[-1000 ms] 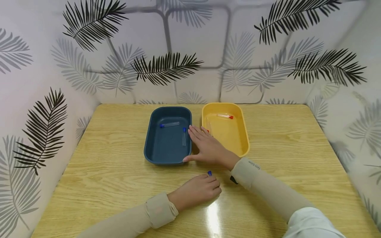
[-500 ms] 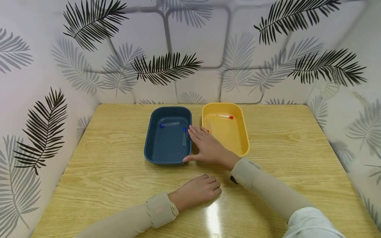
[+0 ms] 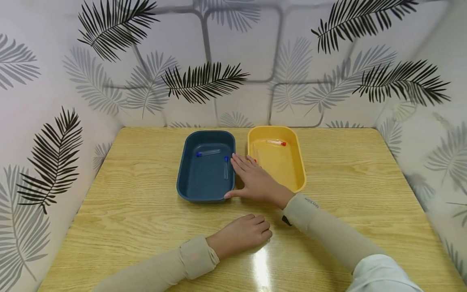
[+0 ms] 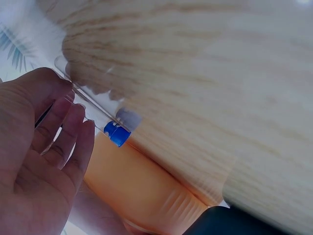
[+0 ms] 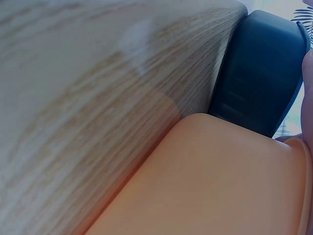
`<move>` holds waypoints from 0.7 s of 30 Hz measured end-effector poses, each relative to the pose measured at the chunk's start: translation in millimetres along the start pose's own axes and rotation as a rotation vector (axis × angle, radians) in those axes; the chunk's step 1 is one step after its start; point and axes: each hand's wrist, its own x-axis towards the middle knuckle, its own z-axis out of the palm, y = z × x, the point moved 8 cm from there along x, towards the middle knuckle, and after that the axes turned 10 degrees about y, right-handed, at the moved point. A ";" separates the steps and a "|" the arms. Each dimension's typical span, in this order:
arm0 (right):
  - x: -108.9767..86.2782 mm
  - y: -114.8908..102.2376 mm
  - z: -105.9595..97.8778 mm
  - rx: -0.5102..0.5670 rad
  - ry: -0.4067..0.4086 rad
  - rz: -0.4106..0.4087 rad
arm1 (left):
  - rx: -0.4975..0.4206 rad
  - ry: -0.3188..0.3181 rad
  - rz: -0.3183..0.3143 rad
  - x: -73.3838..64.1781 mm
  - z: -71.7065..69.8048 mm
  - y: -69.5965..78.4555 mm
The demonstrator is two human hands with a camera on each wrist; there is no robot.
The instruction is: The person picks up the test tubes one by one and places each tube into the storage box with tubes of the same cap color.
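In the head view my left hand (image 3: pixel 240 236) is low over the table, in front of the trays, its back hiding what it holds. The left wrist view reveals a clear test tube (image 4: pixel 92 104) with a blue cap (image 4: pixel 117 133), pinched between thumb and fingers. My right hand (image 3: pixel 257 181) spreads over the neighbouring rims of a dark blue tray (image 3: pixel 187 198) and a yellow tray (image 3: pixel 302 178), fingers fairly straight. Two blue-capped tubes lie in the blue tray. A red-capped tube (image 3: pixel 276 142) lies in the yellow tray; another red cap (image 3: pixel 255 161) shows beside my right fingers.
Both trays stand side by side at the back of the wooden table (image 3: pixel 135 178). A leaf-patterned wall covering (image 3: pixel 233 48) rises behind and at the sides. A small black object (image 3: pixel 286 220) shows beneath my right wrist.
One second ago a blue cap stuck out beyond my left fingers in the head view; it has since gone out of sight behind the hand. My right hand and the trays have not moved.
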 end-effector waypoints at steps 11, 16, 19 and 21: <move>0.3 -0.4 -0.8 0.010 0.008 -0.013 | -0.009 -0.012 0.001 -1.9 1.0 -2.6; 0.5 0.4 -1.0 0.009 0.009 -0.012 | -0.037 -0.019 0.000 -2.4 -2.3 -4.4; 0.9 0.6 -1.3 0.012 0.001 -0.009 | -0.064 -0.018 -0.009 -2.9 -6.7 -6.3; 1.0 0.6 -1.4 0.012 -0.003 -0.007 | -0.090 -0.021 -0.018 -4.1 -8.3 -7.6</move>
